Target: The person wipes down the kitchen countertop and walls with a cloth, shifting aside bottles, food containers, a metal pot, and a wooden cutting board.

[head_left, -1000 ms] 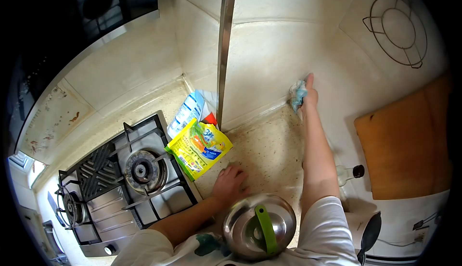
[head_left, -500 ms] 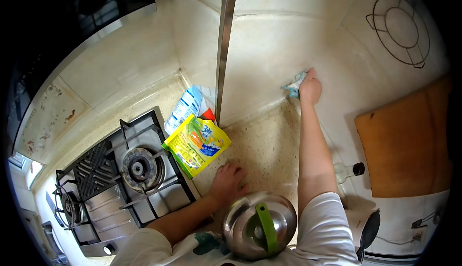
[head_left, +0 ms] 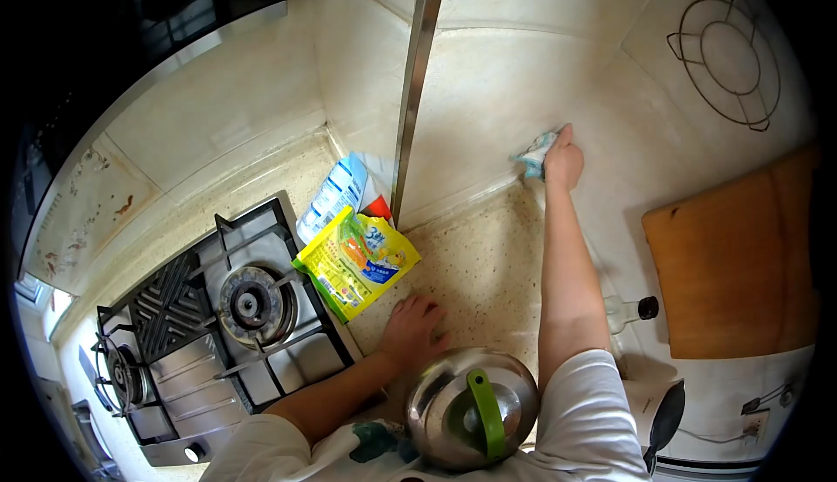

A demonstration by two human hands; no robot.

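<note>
My right hand (head_left: 564, 161) reaches far forward with its fingers closed around a crumpled white and blue cloth (head_left: 534, 154). The cloth touches the tiled wall (head_left: 488, 107) near the corner, just above the counter. My left hand (head_left: 411, 329) lies on the speckled counter (head_left: 475, 264), fingers stretched out and holding nothing. Close beside it, right under my head, stands a round metal kettle (head_left: 436, 412) with a green handle (head_left: 486, 412). Beyond the left hand is a yellow food packet (head_left: 357, 264), partly covering a blue and white packet (head_left: 336, 193).
At left is a gas stove (head_left: 200, 334) with black grates. A metal strip (head_left: 417, 81) runs up the wall. On the right are a wooden cutting board (head_left: 741, 264), a glass bottle with a black cap (head_left: 629, 313) and a wire rack (head_left: 728, 62) on the wall.
The view has shifted very slightly. Both hands stay in nearly the same places, the right still pressing the cloth at the wall.
</note>
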